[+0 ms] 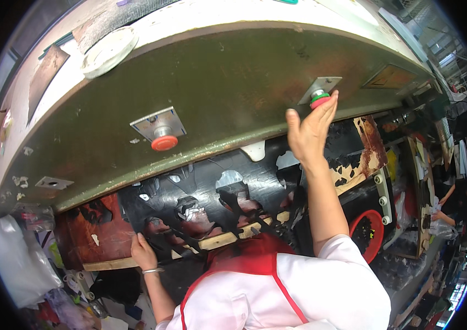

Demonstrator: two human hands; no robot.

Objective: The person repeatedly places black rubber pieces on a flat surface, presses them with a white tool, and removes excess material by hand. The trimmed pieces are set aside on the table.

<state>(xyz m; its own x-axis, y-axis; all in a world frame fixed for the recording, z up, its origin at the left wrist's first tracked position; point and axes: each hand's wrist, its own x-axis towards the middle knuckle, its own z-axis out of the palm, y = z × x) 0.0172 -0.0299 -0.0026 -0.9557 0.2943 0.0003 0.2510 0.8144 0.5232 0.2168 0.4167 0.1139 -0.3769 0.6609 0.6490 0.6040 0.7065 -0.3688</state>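
My right hand (313, 132) is raised to the green metal beam of a machine (233, 71). Its fingers are stretched out over a red push button with a green ring (319, 101), and the thumb stands apart. Lower on the left, my left hand (143, 254) lies with outstretched fingers on the near edge of the work board, where a black sheet (200, 187) meets a reddish-brown board surface (104, 236). The black sheet has several cut-out holes and torn strips along its near side. Pale cut shapes show in some holes.
Another red push button (164, 142) juts from the beam's left half. A round white dish (110, 52) sits on top of the beam. To the right stand a red-rimmed bin (367, 236) with dark scraps and a rail with white rollers (382, 197). Clear plastic bags (19, 261) hang at left.
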